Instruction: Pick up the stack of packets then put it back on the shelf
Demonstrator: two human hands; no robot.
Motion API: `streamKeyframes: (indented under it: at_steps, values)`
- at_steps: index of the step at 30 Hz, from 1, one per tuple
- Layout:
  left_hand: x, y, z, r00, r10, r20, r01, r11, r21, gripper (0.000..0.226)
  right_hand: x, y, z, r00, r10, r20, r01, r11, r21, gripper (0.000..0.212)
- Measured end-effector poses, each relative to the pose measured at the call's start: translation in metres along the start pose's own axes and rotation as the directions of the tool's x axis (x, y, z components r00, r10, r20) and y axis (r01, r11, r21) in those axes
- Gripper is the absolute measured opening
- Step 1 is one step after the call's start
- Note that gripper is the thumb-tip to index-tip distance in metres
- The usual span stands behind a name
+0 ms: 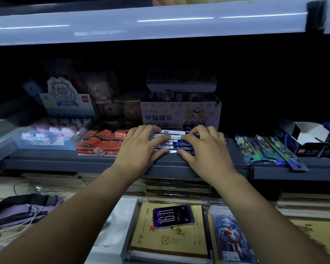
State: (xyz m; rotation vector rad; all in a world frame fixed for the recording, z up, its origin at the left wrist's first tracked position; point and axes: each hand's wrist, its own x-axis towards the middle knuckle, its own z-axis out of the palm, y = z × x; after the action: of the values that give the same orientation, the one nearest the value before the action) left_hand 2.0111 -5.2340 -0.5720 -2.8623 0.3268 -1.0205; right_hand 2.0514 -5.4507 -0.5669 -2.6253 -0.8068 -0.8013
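On the shelf (95, 161), left hand (141, 147) and right hand (204, 147) spread flat on blue packets (176, 143); stack nearly squared, edges uneven.

Two hands (141, 143), one phone (173, 216)

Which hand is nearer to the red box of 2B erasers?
Left. The left hand rests on the packets right beside the red eraser box; the right hand lies farther off, across the packets.
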Motion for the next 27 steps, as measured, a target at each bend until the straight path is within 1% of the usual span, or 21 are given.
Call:
streamKeyframes:
  at_steps: [4,9,15,27]
  values:
    - [0.003,0.001,-0.001,0.998,-0.009,0.057,0.009,1.000,0.001,0.050,0.000,-0.001,-0.001,0.998,0.011,0.061,-0.011,1.000,0.005,0.045]
    - [0.004,-0.001,-0.002,0.994,0.003,0.107,-0.004,1.000,0.001,0.060,0.001,-0.001,-0.001,0.997,0.015,0.080,-0.016,1.000,0.009,0.049]
    - [0.005,0.000,-0.006,0.994,0.033,0.109,-0.038,0.998,0.043,0.065,0.001,0.000,-0.002,0.997,0.000,0.081,-0.001,1.000,0.013,0.053]
    - [0.003,0.002,-0.011,0.996,-0.020,0.088,0.014,0.998,0.068,0.064,-0.001,0.000,-0.006,0.997,0.013,0.071,-0.015,1.000,0.020,0.053]
